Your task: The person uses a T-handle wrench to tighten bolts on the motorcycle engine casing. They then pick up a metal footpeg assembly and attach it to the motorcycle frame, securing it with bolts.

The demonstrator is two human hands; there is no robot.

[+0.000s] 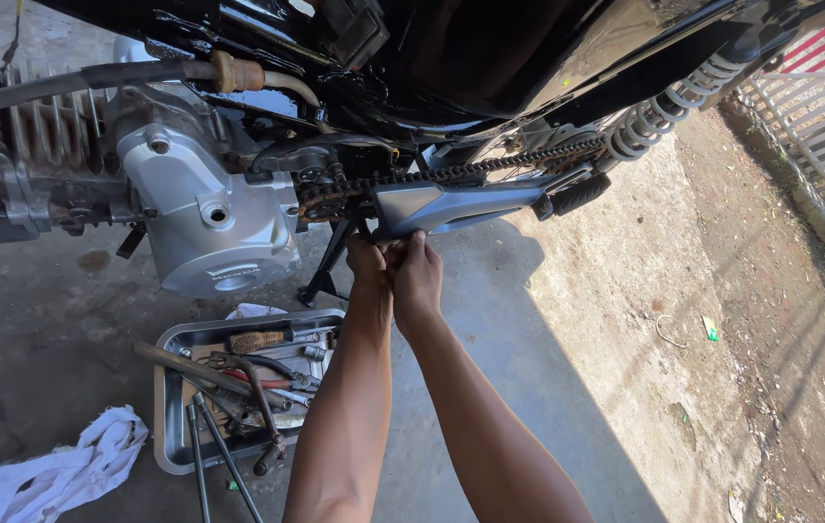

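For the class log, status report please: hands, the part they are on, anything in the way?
Left hand and right hand both on lower front edge of grey metal chain cover. Grip unclear. Black side stand close left of hands.

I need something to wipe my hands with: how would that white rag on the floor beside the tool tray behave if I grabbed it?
The white rag lies crumpled in soft folds, so it is probably floppy and light, draping when lifted. It looks unlikely to roll or slip. It lies apart from the metal tray, so lifting it should disturb nothing.
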